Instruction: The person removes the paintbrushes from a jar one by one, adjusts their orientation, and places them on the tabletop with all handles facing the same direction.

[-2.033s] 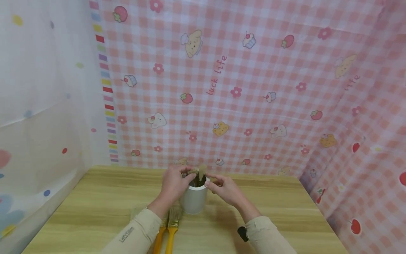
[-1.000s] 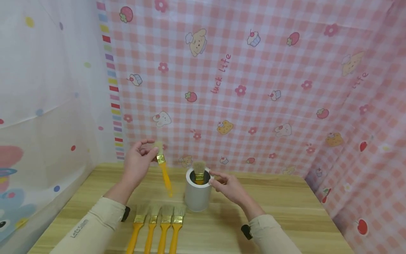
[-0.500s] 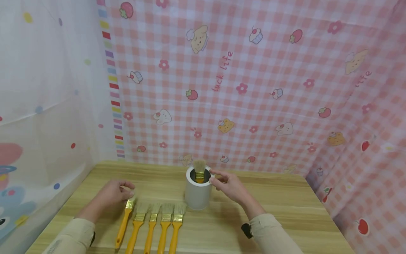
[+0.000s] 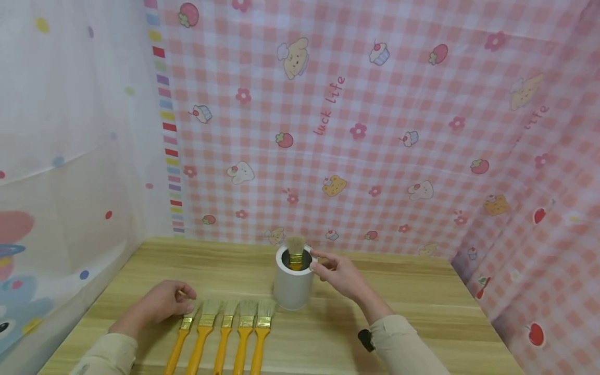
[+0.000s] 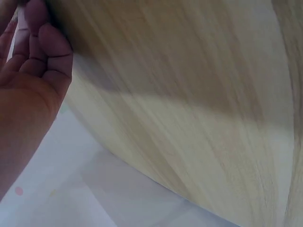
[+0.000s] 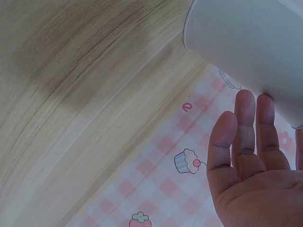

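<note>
My left hand [image 4: 164,301] is low at the table's left, thumb and fingers pinching the bristle end of the leftmost paintbrush [image 4: 176,345]. That brush has a yellow handle and a gold ferrule, and lies beside a row of similar paintbrushes [image 4: 226,333], bristles pointing away from me. In the left wrist view the left hand [image 5: 35,75] has curled fingers; the brush is hidden there. My right hand [image 4: 344,278] holds the rim of a light grey can [image 4: 292,291] between thumb and index finger. Bristles up, another paintbrush [image 4: 295,248] stands in the can. The right wrist view shows fingertips [image 6: 265,106] at the can's side.
The wooden table [image 4: 398,312] ends at the back against a pink checked cloth [image 4: 300,156]. A white patterned cloth [image 4: 70,182] hangs on the left, and pink cloth [image 4: 539,260] also covers the right side.
My left hand has drawn a paintbrush from the can, carried it left and lowered it to the left end of the row. The right hand stays at the can's rim.
</note>
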`<state>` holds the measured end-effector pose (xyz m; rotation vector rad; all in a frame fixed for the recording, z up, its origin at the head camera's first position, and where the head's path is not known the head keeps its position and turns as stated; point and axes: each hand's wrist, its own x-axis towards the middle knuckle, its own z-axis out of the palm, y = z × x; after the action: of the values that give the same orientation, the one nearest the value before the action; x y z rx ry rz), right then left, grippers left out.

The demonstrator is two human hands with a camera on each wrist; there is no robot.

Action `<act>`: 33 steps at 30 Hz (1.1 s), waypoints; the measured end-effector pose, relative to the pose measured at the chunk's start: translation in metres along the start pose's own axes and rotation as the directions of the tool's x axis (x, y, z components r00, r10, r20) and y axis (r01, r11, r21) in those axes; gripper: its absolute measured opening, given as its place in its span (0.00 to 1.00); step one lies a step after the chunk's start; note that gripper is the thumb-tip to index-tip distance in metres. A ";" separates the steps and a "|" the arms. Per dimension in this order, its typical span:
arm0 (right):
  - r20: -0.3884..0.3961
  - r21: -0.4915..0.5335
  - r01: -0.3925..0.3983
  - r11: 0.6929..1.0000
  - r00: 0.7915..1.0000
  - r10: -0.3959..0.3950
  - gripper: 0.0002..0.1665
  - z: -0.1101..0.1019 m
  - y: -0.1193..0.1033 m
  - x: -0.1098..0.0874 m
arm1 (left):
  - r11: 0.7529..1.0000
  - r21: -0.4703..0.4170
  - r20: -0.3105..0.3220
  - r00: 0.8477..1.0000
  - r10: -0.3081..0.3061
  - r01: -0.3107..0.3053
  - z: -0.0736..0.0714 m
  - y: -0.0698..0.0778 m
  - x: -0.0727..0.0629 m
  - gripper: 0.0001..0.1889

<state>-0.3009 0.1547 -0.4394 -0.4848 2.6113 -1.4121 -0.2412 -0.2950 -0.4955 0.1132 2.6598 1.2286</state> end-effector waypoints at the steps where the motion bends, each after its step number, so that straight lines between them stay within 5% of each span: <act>1: -0.001 -0.003 0.000 1.000 1.000 0.000 0.27 0.000 -0.001 0.000 | 1.000 0.011 -0.009 1.000 -0.006 0.006 0.000 0.000 0.000 0.12; 23: 0.006 -0.022 -0.002 1.000 1.000 0.002 0.28 -0.001 -0.003 0.001 | 0.996 0.086 -0.048 0.999 -0.012 0.016 -0.005 0.003 -0.002 0.19; 27: 0.001 -0.013 -0.004 1.000 1.000 0.004 0.28 -0.001 -0.002 0.001 | 0.993 0.118 -0.087 0.996 -0.005 0.015 -0.004 0.028 0.008 0.20; 33: 0.008 0.003 -0.010 1.000 1.000 0.010 0.28 0.000 0.001 0.001 | 0.986 0.151 -0.131 0.987 0.095 -0.075 0.020 0.106 0.031 0.26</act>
<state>-0.3020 0.1547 -0.4399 -0.4754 2.6011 -1.4076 -0.2693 -0.2062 -0.4323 0.1723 2.8911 1.1027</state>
